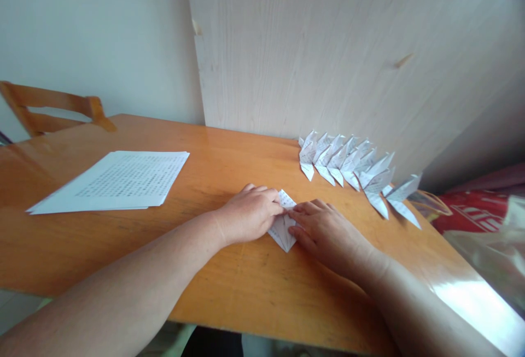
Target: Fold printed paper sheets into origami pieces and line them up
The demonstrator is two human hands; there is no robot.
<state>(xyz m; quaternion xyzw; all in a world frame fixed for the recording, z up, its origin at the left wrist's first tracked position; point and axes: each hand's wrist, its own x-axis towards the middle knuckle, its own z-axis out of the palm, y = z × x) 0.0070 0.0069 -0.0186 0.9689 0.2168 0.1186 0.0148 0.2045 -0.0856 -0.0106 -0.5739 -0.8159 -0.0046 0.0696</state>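
A small piece of folded printed paper lies on the table, narrowing to a point toward me, with crease lines on its near part. My left hand holds its left side, thumb and fingers closed at the edge. From the right, my right hand grips it too, the fingertips pressing on the folds near the middle. Both sets of fingers nearly meet over the paper and hide much of its centre. A small upper corner shows between the hands.
Several folded paper shapes stand in a row at the back right, one a little apart. A stack of printed sheets lies at the left. A wooden chair stands beyond the table; red and pale bags crowd its right edge.
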